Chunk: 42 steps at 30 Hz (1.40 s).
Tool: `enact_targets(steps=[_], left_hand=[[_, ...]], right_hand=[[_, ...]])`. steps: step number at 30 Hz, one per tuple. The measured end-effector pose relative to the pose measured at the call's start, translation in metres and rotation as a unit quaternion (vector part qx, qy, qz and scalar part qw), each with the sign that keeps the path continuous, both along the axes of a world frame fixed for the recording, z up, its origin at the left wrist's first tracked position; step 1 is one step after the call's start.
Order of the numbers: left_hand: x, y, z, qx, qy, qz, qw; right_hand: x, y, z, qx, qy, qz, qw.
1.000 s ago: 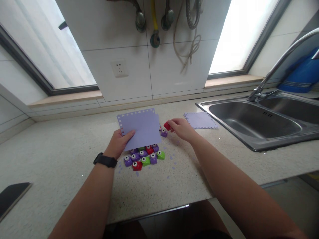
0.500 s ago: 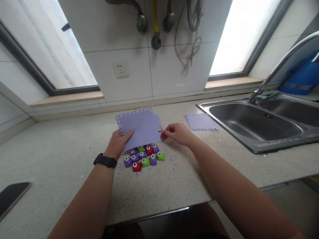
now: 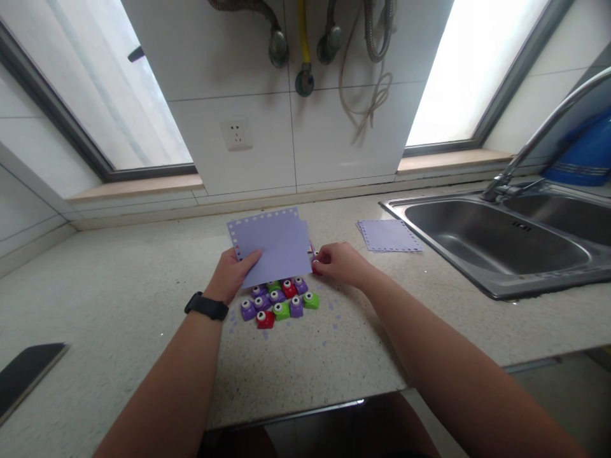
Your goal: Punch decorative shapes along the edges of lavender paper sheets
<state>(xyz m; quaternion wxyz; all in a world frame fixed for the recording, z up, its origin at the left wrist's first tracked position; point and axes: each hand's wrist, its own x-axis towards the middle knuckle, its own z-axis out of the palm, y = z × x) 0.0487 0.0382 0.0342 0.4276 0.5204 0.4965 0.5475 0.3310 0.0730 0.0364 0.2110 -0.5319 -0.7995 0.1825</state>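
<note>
My left hand (image 3: 233,275), with a black band on its wrist, grips a light purple sheet of paper (image 3: 277,245) by its left side, thumb on top. Punched holes run along the sheet's far and left edges. At the right edge of the paper, my right hand (image 3: 344,262) is closed on a small red craft punch (image 3: 316,266), mostly hidden by the fingers. Below the sheet, several purple, red and green craft punches (image 3: 281,310) with white round tops stand in rows on the counter. The paper overlaps the farthest ones.
A small stack of purple sheets with punched edges (image 3: 390,235) lies right of my right hand, near the steel double sink (image 3: 458,248). Purple paper bits (image 3: 337,316) are scattered around the punches. A dark flat object (image 3: 33,369) rests at the counter's left.
The whole view has shifted slightly, moving the scene rightward. My right hand and the red punch sit a little lower against the paper's right edge. My left hand keeps its hold on the sheet.
</note>
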Motion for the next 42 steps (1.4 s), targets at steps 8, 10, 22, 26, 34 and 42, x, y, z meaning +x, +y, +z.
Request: enact_targets(steps=[8,10,22,26,34,42], left_hand=[[0.002,-0.003,0.002,-0.011,-0.011,-0.022,1.000],[0.002,-0.004,0.003,-0.012,-0.013,-0.028,0.999],[0.009,-0.007,0.003,-0.027,-0.027,-0.050,0.998],[0.010,-0.007,0.002,-0.028,-0.027,-0.063,0.997],[0.009,-0.008,0.003,-0.023,-0.042,-0.077,0.996],[0.003,-0.006,-0.002,-0.027,-0.043,-0.110,0.993]], right_hand=[[-0.001,0.000,0.002,0.015,0.009,-0.032,0.999],[-0.001,-0.002,0.006,0.029,0.029,-0.039,0.998],[-0.011,-0.012,0.011,-0.065,0.316,0.065,0.944],[-0.014,-0.014,0.012,-0.066,0.325,0.068,0.941],[-0.014,-0.014,0.013,-0.075,0.356,0.076,0.928],[-0.014,-0.015,0.016,-0.052,0.380,0.060,0.922]])
